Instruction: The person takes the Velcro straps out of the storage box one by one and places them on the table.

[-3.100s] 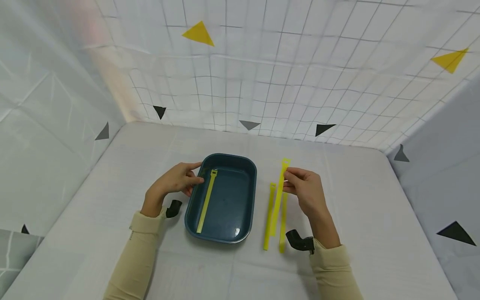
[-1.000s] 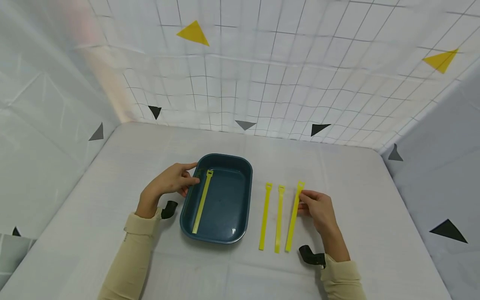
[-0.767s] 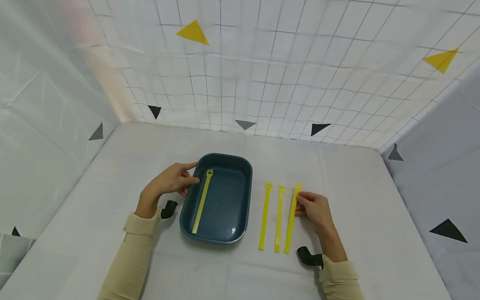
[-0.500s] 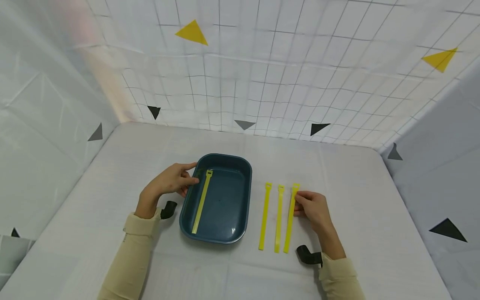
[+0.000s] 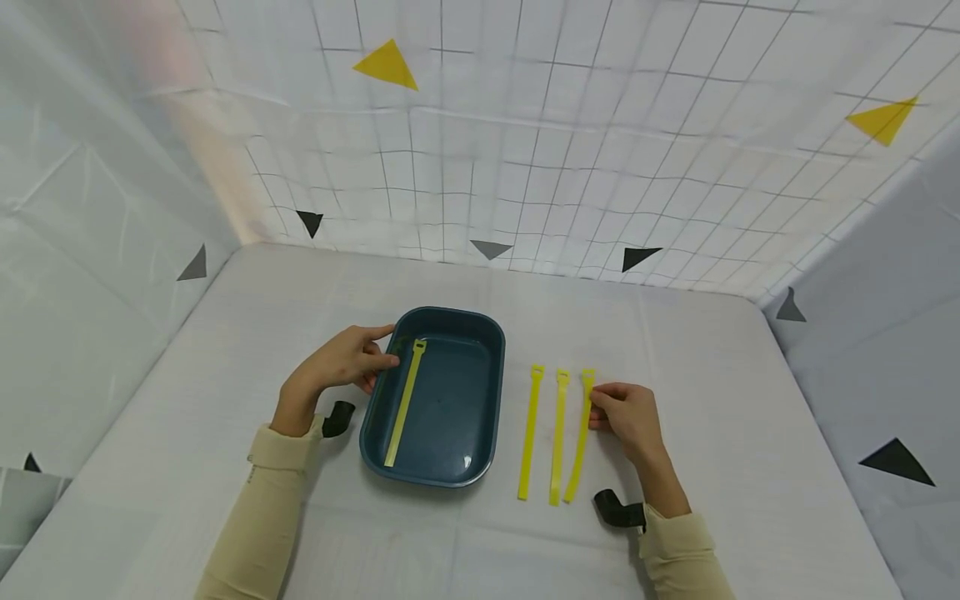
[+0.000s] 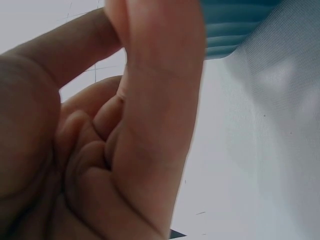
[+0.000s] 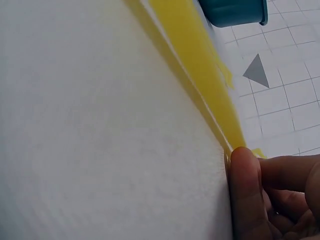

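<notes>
Yellow strap point(image 5: 577, 437), rightmost of three lying side by side on the white table point(image 5: 712, 400), right of a dark teal tray point(image 5: 491, 417); right hand point(image 5: 626, 412) pinches its far end with curled fingers point(image 7: 247, 185). Left hand point(image 5: 337, 362) grips the tray's far-left rim; a fourth strap point(image 5: 405, 402) lies inside along its left wall

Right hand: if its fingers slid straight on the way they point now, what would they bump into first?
The right hand points leftward and already touches the nearest yellow strap. Going on, it would likely meet the middle strap first, then the third strap, then the blue tray.
</notes>
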### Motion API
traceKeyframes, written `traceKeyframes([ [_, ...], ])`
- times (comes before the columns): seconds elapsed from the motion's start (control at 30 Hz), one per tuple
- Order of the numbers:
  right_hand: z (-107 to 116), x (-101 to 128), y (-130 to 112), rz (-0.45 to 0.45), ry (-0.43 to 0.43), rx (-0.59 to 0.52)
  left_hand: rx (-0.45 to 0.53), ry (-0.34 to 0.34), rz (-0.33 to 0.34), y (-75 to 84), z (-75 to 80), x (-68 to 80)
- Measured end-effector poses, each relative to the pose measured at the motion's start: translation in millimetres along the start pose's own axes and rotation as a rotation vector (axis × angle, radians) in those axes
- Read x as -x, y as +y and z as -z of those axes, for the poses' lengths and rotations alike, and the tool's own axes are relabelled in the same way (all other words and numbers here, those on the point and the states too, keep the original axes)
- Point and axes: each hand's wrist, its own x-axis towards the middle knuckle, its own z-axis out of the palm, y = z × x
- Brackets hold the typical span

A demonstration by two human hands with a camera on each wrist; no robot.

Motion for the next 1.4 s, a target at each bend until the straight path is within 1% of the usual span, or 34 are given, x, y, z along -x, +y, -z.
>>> traceKeyframes([
  [0.17, 0, -1, 3, 0.016, 0.009, 0.008, 0.001, 0.002, 0.002, -0.4, 0.0, 0.9],
  [0.4, 2, -1, 2, 0.049, 0.059, 0.098, -0.006, 0.004, 0.001, -0.7, 0.0, 0.2],
  [0.53, 4, 0, 1, 0.046, 0.07, 0.109, -0.003, 0.005, -0.003, -0.3, -0.4, -0.6],
  [0.87, 7, 1, -5, 0.088, 0.116, 0.055, 0.0, 0.006, 0.009, 0.3, -1.3, -0.2],
  [0.97, 6, 1, -7, 0.105, 0.144, 0.025, -0.005, 0.007, 0.004, -0.1, -0.4, -0.3],
  [1.07, 5, 3, -8, 0.133, 0.154, -0.022, -0.008, 0.008, 0.005, -0.6, 0.1, -0.6],
  [1.23, 4, 6, -10, 0.19, 0.137, -0.066, -0.002, 0.004, 0.009, -0.8, -0.1, -1.2],
  [1.4, 4, 10, -14, 0.252, 0.116, -0.056, -0.002, 0.007, 0.016, -0.2, -0.3, -1.0],
])
